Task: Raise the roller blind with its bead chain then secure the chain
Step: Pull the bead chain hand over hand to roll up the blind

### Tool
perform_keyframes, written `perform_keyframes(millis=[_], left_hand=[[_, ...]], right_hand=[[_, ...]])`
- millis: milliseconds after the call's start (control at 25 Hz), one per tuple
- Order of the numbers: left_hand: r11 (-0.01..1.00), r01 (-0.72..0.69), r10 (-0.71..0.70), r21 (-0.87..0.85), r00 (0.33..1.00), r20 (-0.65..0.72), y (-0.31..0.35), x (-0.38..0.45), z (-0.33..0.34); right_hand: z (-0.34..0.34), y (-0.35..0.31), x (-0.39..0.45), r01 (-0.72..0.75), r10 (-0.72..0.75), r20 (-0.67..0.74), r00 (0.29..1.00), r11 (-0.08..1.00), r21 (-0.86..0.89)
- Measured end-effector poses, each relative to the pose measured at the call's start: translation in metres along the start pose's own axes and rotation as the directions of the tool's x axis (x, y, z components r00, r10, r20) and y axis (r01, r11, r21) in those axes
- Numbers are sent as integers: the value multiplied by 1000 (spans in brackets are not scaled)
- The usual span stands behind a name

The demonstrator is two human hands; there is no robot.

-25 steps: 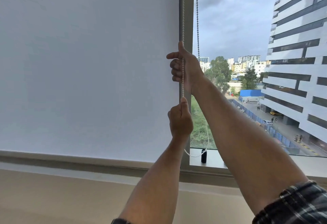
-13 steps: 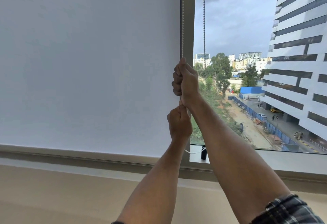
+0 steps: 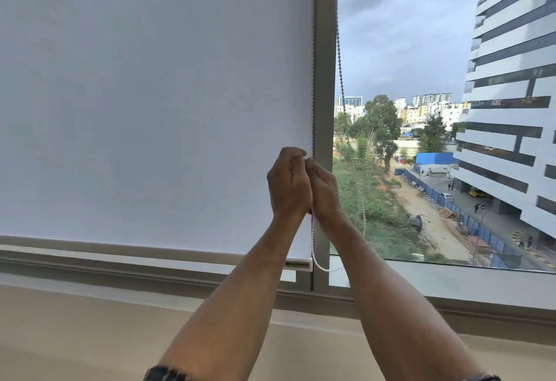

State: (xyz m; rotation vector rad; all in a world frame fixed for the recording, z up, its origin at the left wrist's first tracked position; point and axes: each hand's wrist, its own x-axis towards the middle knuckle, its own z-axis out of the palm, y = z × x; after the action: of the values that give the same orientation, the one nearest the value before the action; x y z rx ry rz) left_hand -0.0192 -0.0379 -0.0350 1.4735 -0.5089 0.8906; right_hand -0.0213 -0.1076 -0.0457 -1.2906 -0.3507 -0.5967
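Observation:
A white roller blind (image 3: pixel 150 103) covers the left window pane, and its bottom bar (image 3: pixel 296 264) hangs a little above the sill. The bead chain (image 3: pixel 313 85) runs down the blind's right edge into my hands. Its other strand (image 3: pixel 340 61) hangs further right in front of the glass. The chain's loop (image 3: pixel 319 263) curves below my wrists. My left hand (image 3: pixel 287 185) and my right hand (image 3: pixel 323 191) are side by side at the same height, both closed on the near strand.
A grey vertical window frame post (image 3: pixel 324 79) stands just right of the blind. The window sill (image 3: pixel 120 263) runs along the bottom, with a beige ledge (image 3: pixel 90 326) below it. Buildings and trees show through the right pane.
My right hand has come down from above my left hand to sit level beside it. The blind's bottom bar now shows above the sill. The black weight on the sill is out of sight.

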Motion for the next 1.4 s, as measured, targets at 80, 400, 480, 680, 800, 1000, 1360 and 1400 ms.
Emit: perform_keyframes(millis=[80, 400, 480, 680, 800, 1000, 1360, 1400], left_hand=[[998, 63, -59, -31, 991, 121, 19, 22, 8], [971, 236, -225, -38, 957, 183, 40, 55, 29], [982, 188, -180, -36, 971, 158, 37, 51, 29], [989, 146, -149, 35, 983, 104, 32, 44, 24], [981, 190, -194, 41, 972, 130, 12, 25, 18], [965, 252, -260, 69, 953, 156, -6, -18, 24], [966, 258, -258, 24, 947, 191, -18, -33, 25], [968, 250, -252, 36, 945, 207, -18, -33, 23]], right_hand=[[2, 16, -7, -23, 22, 15, 1000, 1000, 4], [1, 42, -26, -59, 59, -18, 998, 998, -29], [1, 44, -26, -40, 39, -19, 999, 998, -52], [-2, 20, -6, 176, -189, -94, 977, 976, -127], [1, -22, 15, 247, -298, -190, 935, 935, -253], [29, -85, 50, 129, -133, -79, 988, 990, -60], [40, -84, 46, 186, -186, -140, 973, 982, -6], [40, -84, 45, 197, -195, -135, 971, 980, -2]])
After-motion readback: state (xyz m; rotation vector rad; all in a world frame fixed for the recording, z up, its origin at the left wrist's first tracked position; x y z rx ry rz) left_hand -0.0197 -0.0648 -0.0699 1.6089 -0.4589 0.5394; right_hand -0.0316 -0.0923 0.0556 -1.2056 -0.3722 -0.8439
